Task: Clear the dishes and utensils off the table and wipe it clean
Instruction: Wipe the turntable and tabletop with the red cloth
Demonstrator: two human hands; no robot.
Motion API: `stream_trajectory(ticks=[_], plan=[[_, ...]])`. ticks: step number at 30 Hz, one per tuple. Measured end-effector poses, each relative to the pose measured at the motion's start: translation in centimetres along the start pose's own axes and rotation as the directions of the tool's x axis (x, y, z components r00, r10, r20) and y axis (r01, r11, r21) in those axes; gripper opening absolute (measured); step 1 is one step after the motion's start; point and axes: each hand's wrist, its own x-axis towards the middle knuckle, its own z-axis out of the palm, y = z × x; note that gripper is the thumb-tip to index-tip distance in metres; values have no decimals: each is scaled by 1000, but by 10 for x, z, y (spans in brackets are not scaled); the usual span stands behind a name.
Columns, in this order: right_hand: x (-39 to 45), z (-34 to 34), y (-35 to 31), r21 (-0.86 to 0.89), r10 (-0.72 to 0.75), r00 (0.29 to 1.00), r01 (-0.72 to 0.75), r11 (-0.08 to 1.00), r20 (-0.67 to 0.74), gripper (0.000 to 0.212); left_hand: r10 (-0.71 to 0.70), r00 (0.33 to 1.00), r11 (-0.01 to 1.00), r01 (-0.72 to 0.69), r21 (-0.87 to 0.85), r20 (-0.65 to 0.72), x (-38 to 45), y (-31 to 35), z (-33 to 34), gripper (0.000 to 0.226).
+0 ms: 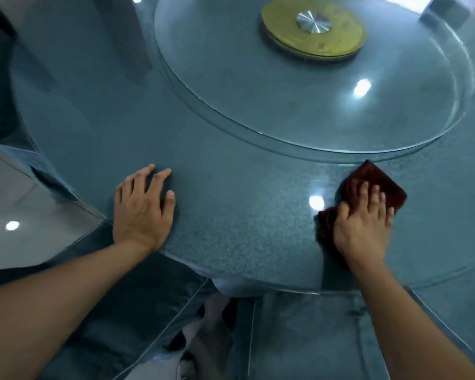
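Observation:
A round table [231,204] with a blue-green speckled top under glass fills the view. My right hand [364,223] presses flat on a dark red cloth [381,182] near the table's front right edge, fingers spread over it. My left hand [143,209] rests palm down on the bare tabletop at the front left, fingers straight and holding nothing. No dishes or utensils show on the table.
A large round glass turntable [285,105] sits at the table's centre on a yellow disc [337,37] with a metal hub [313,21]. Shiny floor tiles [14,198] lie to the left. My legs show under the table's front edge.

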Motion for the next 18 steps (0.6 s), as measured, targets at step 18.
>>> stream_trajectory(ticks=[18], plan=[[-35, 11, -59, 75, -317, 946, 312, 947, 73, 77, -33, 998, 999, 35, -31, 60, -3, -3, -4, 48]])
